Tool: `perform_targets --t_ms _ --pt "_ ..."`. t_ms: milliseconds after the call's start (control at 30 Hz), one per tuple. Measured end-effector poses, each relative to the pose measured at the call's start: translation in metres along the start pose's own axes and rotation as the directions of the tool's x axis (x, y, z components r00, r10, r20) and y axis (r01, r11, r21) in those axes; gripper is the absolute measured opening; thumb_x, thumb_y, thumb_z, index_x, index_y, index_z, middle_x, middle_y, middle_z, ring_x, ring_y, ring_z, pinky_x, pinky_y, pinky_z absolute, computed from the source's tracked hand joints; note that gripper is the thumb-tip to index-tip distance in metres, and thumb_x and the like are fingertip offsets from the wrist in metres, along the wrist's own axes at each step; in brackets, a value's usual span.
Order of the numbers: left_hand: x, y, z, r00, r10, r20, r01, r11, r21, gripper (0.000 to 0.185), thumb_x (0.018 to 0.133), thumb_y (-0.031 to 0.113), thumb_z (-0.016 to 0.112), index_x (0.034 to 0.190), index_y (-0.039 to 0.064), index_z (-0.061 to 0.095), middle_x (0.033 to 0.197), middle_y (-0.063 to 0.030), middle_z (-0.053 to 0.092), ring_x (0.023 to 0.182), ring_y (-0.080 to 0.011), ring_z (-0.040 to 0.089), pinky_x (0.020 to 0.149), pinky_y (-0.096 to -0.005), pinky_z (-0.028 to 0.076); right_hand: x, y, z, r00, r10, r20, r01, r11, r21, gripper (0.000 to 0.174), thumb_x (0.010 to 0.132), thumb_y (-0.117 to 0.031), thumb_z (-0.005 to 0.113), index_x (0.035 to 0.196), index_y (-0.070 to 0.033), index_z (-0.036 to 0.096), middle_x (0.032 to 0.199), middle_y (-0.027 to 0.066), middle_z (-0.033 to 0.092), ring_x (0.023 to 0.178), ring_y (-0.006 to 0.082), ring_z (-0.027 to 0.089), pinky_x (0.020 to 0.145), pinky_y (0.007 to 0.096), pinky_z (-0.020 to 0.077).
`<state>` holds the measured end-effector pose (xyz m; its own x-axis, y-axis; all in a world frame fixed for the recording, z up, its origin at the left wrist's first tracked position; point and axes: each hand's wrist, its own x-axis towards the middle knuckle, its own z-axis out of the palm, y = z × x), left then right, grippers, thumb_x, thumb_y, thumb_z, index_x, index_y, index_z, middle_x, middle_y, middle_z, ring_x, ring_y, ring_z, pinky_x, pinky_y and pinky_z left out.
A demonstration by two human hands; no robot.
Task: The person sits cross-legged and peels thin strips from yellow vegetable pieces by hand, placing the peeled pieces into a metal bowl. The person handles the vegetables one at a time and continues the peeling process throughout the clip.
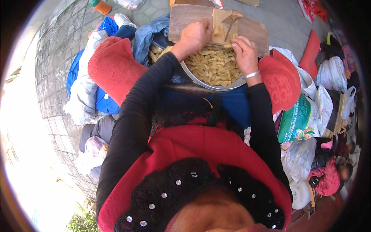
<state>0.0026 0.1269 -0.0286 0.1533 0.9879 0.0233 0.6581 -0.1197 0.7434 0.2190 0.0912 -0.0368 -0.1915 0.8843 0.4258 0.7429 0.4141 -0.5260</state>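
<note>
My left hand is curled closed at the left edge of a wooden block; a small blurred yellowish piece shows at its fingers. Between the thumb and fingers of my right hand is a pale yellowish piece, at the block's near edge. A thin metal blade slants between the block and a small wooden bracket. Under them lies a wide wooden board across the far side of a metal basin. Many yellowish plant-like pieces fill the basin, partly hidden by my hands.
Red cloths cover both knees beside the basin. At the left, a blue plastic bag adjoins more yellowish pieces. A printed green-and-white sack and plastic bags crowd the right. An orange bottle lies on the paving beyond.
</note>
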Motion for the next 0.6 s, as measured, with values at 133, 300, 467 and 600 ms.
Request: perform_targets --t_ms 133,300,467,600 --pt "-0.038 0.015 0.017 0.984 -0.016 0.179 0.102 0.867 -0.487 0.021 0.094 0.024 0.056 0.092 0.004 0.062 0.066 -0.0050 0.060 0.057 -0.0128 0.055 0.053 -0.0294 0.046 -0.001 -0.063 -0.007 0.989 -0.122 -0.079 0.116 0.990 -0.075 0.018 0.086 -0.024 0.066 0.100 -0.013 0.069 0.098 0.0050 0.067 0.088 0.0251 0.061 0.081 0.0356 0.0429" --pt "-0.063 0.043 0.000 0.838 -0.079 0.541 0.446 0.671 -0.593 0.030 0.096 0.028 0.052 0.087 0.001 0.063 0.066 -0.0076 0.060 0.061 -0.0171 0.058 0.061 -0.0315 0.048 0.004 -0.070 -0.006 0.988 0.136 -0.070 -0.132 0.990 0.050 0.022 0.087 -0.030 0.066 0.079 -0.010 0.064 0.064 0.0118 0.061 0.058 0.0330 0.058 0.054 0.0405 0.0447" --pt "-0.060 0.013 -0.024 0.940 0.115 0.321 -0.084 0.991 -0.107 0.038 0.098 0.034 0.051 0.085 0.001 0.064 0.063 -0.0024 0.056 0.060 -0.0118 0.053 0.056 -0.0296 0.043 -0.022 -0.046 -0.009 0.906 0.203 0.371 -0.272 0.952 0.142 0.028 0.089 -0.025 0.065 0.072 -0.003 0.060 0.057 0.0151 0.054 0.053 0.0256 0.057 0.048 0.0362 0.0411" --pt "-0.058 0.015 -0.025 0.943 0.061 0.326 0.017 0.973 -0.229 0.039 0.094 0.038 0.056 0.088 0.001 0.068 0.067 -0.0111 0.063 0.063 -0.0190 0.058 0.067 -0.0340 0.048 -0.056 -0.100 -0.024 0.733 0.019 0.680 -0.585 0.529 0.615 0.021 0.094 -0.017 0.060 0.087 0.001 0.067 0.061 0.0022 0.053 0.056 0.0094 0.049 0.050 0.0279 0.0403"
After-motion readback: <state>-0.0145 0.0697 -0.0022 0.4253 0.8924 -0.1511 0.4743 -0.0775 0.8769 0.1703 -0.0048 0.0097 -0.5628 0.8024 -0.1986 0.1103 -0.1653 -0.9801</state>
